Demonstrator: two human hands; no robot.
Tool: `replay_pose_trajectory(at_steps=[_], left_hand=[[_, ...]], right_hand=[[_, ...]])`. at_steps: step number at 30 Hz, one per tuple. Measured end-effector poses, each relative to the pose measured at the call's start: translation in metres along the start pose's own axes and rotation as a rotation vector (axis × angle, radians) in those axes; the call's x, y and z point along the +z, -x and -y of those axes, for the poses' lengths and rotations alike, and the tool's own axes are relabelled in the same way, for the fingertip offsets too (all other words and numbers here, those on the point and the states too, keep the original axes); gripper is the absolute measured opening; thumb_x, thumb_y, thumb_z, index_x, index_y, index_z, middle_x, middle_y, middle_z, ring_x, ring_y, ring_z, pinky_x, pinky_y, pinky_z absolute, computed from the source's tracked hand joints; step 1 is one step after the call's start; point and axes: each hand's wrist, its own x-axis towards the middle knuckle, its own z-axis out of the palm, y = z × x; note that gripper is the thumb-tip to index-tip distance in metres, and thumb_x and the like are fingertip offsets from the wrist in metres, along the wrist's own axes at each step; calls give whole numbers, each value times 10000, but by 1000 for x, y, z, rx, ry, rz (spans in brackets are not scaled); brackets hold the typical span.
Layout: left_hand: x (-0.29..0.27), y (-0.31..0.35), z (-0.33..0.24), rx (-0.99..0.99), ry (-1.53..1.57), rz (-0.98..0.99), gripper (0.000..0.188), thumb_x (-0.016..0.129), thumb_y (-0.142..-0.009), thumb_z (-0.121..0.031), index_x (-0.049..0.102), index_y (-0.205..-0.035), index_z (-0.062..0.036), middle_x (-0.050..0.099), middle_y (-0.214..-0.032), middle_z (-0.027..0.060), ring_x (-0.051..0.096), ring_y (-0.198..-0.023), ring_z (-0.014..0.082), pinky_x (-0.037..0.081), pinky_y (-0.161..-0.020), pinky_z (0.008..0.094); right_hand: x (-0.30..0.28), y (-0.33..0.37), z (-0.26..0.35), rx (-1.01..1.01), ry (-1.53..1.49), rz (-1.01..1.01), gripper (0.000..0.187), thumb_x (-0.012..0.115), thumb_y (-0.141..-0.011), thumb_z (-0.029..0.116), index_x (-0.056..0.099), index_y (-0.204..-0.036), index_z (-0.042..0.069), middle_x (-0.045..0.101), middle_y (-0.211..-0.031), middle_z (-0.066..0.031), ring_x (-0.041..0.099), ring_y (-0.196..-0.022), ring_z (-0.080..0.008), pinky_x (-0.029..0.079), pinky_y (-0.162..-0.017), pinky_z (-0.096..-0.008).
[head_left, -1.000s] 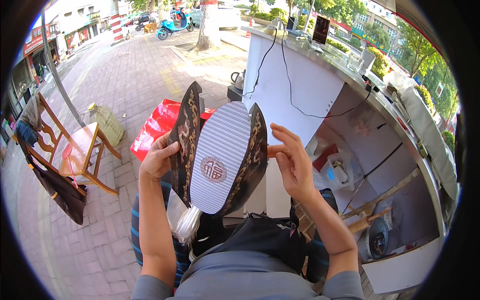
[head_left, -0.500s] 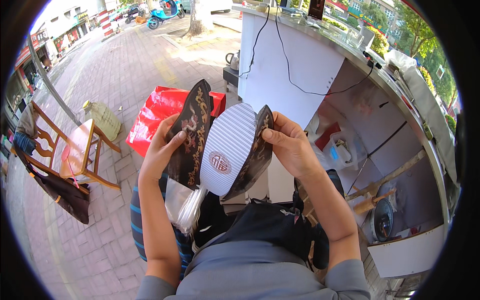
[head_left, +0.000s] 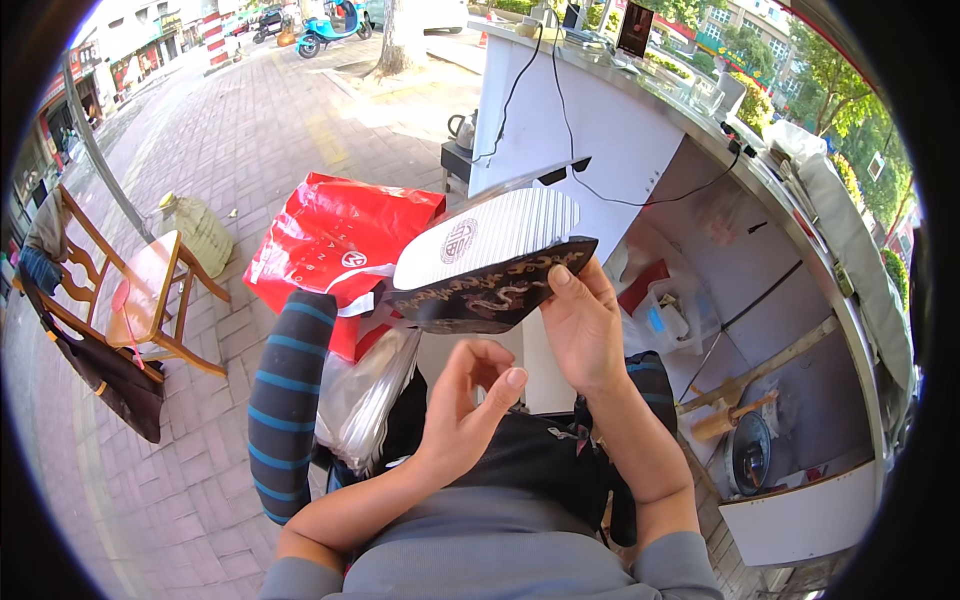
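Note:
A dark, thin sheet-like piece with a gold and reddish dragon pattern (head_left: 480, 306) is tilted in front of me, with a white striped oval panel (head_left: 505, 228) showing a round brownish emblem. My right hand (head_left: 585, 325) pinches its right end between thumb and fingers. Lower down, in front of my body, my left hand (head_left: 470, 410) is apart from the piece, fingers loosely curled and thumb spread, holding nothing. Close to its left lies a bundle of clear plastic sleeves (head_left: 370, 400). A red glossy bag (head_left: 335, 235) stands just beyond the piece.
To the right runs a white counter (head_left: 590, 120) with a cord hanging down; its open shelf holds a clear plastic bin (head_left: 680, 315) and a dark round pan (head_left: 752, 450). At left are a wooden chair (head_left: 150, 290) and a pale sack (head_left: 200, 235). A blue-striped rounded shape (head_left: 290, 400) is beside me.
My left hand has let go of the patterned piece and come down toward my body. The piece, spread between both hands before, has turned sideways and stays in my right hand.

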Motion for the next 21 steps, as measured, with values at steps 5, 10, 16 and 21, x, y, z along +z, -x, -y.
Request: replay_pose_trajectory(at_steps=[5, 10, 16, 21], left_hand=[[-25, -51, -18, 727, -875, -209, 761, 840, -735, -268, 431, -1311, 15, 478, -1279, 210, 427, -1201, 370, 367, -1002, 463], [-50, -113, -34, 515, -906, 100, 1318, 918, -602, -344, 51, -1546, -36, 171, -1573, 247, 206, -1448, 403, 234, -1171, 481], [-48, -146, -3, 158, -371, 259, 1225, 841, -681, -226, 10, -1576, -120, 336, -1478, 250, 345, -1397, 364, 283, -1142, 457], [-38, -151, 26, 77, -181, 353, 1310, 840, -639, -408, -10, -1557, -17, 224, -1549, 211, 224, -1455, 319, 199, -1180, 429]], right_hand=[[1, 0, 9, 7, 123, -25, 203, 594, -951, 65, 566, -1151, 43, 646, -1073, -35, 579, -1010, -105, 437, -922, -273], [-3, -32, 20, 140, 286, 42, 208, 646, -928, 110, 555, -1096, 28, 647, -969, -53, 595, -892, -91, 480, -801, -247], [-26, -85, 30, 267, 225, 319, 194, 660, -917, 101, 565, -1059, 10, 654, -946, -33, 618, -870, -95, 494, -825, -251], [-44, -98, 32, 472, 141, 154, 167, 660, -919, 101, 575, -1046, 35, 653, -961, -15, 625, -883, -86, 491, -841, -249]])
